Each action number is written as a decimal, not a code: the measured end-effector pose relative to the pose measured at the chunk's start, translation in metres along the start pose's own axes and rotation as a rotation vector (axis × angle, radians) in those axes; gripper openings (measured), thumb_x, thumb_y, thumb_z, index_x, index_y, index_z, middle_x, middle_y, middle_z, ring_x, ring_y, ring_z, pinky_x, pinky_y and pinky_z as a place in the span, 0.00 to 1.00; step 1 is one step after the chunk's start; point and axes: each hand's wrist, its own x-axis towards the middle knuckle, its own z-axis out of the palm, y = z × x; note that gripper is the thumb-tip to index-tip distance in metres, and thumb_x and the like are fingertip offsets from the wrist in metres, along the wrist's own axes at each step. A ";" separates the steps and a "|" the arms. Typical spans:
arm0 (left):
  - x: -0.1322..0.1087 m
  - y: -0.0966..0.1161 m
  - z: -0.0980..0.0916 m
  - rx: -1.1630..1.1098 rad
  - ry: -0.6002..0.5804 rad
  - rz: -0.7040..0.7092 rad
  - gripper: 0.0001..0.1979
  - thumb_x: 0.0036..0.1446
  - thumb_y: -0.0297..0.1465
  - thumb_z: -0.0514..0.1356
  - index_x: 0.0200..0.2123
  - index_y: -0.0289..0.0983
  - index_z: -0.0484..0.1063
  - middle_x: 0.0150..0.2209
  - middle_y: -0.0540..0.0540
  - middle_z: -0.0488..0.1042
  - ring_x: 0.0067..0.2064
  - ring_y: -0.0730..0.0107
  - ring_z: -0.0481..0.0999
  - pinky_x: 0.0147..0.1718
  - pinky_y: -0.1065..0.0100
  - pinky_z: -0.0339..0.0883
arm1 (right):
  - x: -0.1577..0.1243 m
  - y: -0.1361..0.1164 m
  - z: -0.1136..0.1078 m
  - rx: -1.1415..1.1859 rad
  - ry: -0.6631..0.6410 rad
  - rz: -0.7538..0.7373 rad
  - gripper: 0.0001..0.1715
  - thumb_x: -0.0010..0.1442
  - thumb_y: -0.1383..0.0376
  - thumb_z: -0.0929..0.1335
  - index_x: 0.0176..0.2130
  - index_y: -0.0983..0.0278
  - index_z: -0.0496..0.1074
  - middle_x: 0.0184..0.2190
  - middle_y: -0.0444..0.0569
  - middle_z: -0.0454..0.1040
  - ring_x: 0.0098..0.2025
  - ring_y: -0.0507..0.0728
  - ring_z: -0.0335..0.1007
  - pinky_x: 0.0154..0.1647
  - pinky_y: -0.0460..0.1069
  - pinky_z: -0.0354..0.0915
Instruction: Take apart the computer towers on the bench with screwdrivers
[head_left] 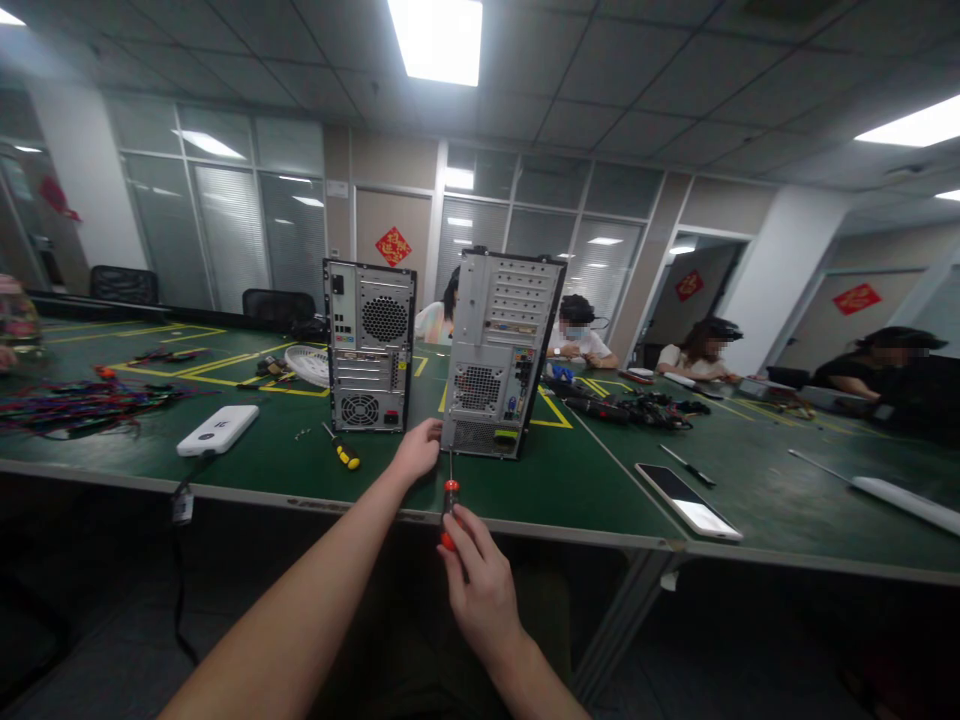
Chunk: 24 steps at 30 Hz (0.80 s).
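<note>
Two computer towers stand upright on the green table with their back panels facing me. At the lower left edge of the taller right-hand computer tower [480, 385], my left hand [418, 452] grips the casing, its fingertips partly hidden. My right hand [480, 580] is closed round the red and black handle of a screwdriver [451, 492]. The screwdriver's shaft points away from me, its tip at the bottom left corner of that tower's back. Left of my left hand is the smaller computer tower [370, 385]. In front of it lies a yellow and black screwdriver [346, 455].
Small screws [302, 434] lie near a white power bank [218, 430] with a cable. Colored wires [97, 402] and a white basket [307, 365] are left. Right are black cables [637, 408], a phone [688, 502] and a pen [686, 465]. Several people sit across the table [555, 495].
</note>
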 end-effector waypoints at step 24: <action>0.002 -0.001 -0.002 0.009 -0.005 -0.001 0.27 0.50 0.16 0.55 0.52 0.35 0.78 0.51 0.40 0.84 0.56 0.59 0.82 0.61 0.59 0.71 | 0.003 -0.006 -0.003 0.065 -0.049 0.015 0.29 0.71 0.72 0.66 0.68 0.61 0.71 0.64 0.60 0.74 0.65 0.62 0.74 0.64 0.57 0.75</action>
